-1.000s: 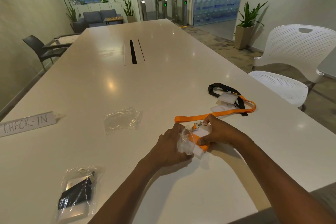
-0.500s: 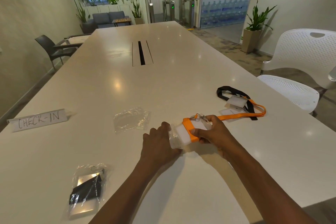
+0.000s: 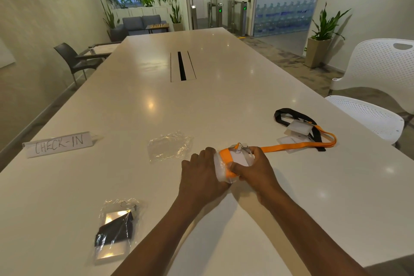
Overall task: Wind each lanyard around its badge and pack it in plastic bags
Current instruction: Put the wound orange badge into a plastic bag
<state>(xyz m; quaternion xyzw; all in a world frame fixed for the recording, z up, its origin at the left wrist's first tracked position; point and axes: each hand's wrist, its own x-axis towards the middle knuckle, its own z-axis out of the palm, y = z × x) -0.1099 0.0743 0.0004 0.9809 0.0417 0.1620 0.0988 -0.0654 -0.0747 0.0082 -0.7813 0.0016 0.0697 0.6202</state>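
Observation:
On the white table [image 3: 224,101] both hands hold a white badge [image 3: 240,159] with an orange lanyard [image 3: 289,147] wound partly round it. My left hand [image 3: 201,170] grips the badge's left edge, fingers curled over it. My right hand [image 3: 253,168] pinches the orange band against the badge with its thumb. The loose orange strap runs right to a second badge [image 3: 298,127] with a black lanyard [image 3: 289,114]. An empty plastic bag [image 3: 170,148] lies just left of my hands. A packed bag [image 3: 116,228] holding a badge and black lanyard lies near left.
A folded "CHECK-IN" card [image 3: 59,143] stands at the left edge. A cable slot [image 3: 182,66] is set in the table's middle. White chairs [image 3: 378,87] stand at the right, a dark chair [image 3: 74,60] at the far left.
The orange strap has been wound further round the badge, so the loose length is shorter. Both hands have kept hold of the badge.

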